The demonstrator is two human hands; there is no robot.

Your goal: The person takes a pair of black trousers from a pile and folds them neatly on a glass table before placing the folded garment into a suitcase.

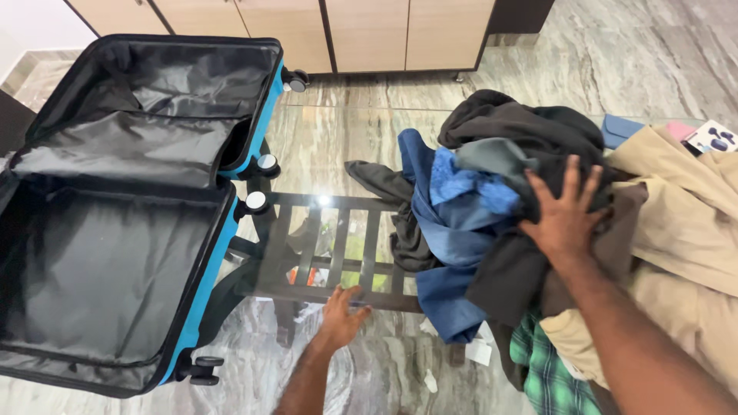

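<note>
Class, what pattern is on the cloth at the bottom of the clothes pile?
Green plaid cloth, clearest in the head view.

Blue-edged black suitcase [131,215], blue shirt [453,230], green plaid cloth [550,369], beige garment [684,230].

One open suitcase [115,230] is seen, one pile of clothes [492,207] under the right hand [565,219], and four suitcase wheels [256,202].

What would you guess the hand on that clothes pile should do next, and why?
Probably close the right hand on the dark garment and lift it off the pile: the palm lies flat on it, fingers spread, not gripping. The blue suitcase lies open and empty.
</note>
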